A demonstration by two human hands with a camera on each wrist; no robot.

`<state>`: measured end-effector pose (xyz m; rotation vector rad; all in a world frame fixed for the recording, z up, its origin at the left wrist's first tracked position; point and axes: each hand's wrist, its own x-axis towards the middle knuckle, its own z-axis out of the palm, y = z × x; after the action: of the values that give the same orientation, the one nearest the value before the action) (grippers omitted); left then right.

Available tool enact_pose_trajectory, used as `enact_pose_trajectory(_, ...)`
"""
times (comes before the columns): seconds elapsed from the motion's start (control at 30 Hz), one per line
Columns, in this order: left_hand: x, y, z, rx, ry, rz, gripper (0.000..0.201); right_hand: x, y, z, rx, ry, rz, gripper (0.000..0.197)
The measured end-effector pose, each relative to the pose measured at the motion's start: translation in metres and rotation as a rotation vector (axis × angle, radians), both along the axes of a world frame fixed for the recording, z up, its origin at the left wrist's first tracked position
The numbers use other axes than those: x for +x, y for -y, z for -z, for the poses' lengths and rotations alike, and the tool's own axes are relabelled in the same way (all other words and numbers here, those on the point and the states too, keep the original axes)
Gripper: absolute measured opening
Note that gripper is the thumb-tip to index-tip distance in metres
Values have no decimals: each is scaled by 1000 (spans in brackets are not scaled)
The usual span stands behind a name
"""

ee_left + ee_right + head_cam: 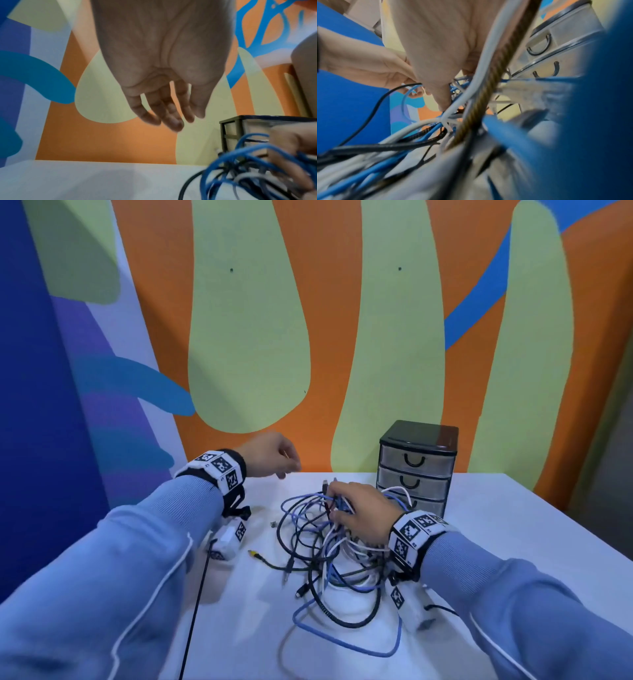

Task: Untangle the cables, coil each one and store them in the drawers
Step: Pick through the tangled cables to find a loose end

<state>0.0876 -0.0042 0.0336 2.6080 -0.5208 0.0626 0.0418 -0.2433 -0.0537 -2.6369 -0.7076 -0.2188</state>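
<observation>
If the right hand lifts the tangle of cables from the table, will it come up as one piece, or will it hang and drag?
The cable tangle will probably sag: its loops lie limp on the table. Blue, black and white strands cross, so most would likely rise together under the right hand. The long blue loop may trail behind.

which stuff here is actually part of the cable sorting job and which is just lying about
Part of the job:
- tangled cables, gripped by the right hand
- drawer unit, drawers shut
- left hand, empty, raised beside the pile

Just there:
- white table
- painted wall
</observation>
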Motion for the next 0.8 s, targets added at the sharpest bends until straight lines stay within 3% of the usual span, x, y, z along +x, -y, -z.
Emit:
enact_pose_trajectory(0.17,29,-2,5,-286,137,-41,20,17,2,-25,244,21,23,19)
enact_pose_trajectory(0.37,30,23,25,-529,29,-51,45,39,-1,-31,541,-112,23,18)
enact_pose_trajectory(0.53,25,38,36,-805,-37,-80,48,54,-13,-18,793,-219,57,26)
enact_pose_trajectory(0.7,25,42,47,-890,-44,-38,60,61,-13,-11,866,-249,61,29)
enact_pose_trajectory(0.8,27,45,59,-800,-26,19,50,63,-12,-4,793,-196,10,22)
